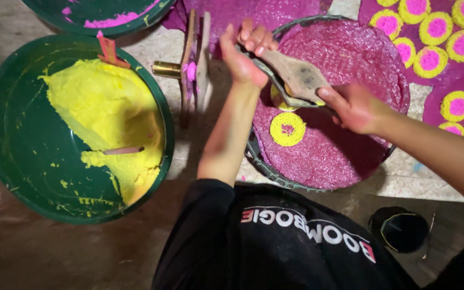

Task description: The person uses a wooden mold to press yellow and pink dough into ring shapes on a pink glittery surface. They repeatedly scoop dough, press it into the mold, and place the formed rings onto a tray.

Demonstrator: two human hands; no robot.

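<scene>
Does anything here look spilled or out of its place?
Small yellow smears lie inside the green basin, away from the main yellow paste. Pink powder dusts the wooden tools. Nothing else stands out.

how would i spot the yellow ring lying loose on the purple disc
Find the round purple disc in the wire-rimmed tray under both hands. The yellow ring lies flat on its left part, just below the left hand. Unlike the pink-filled yellow rings in rows at upper right, it sits alone, purple showing through its hole.
</scene>
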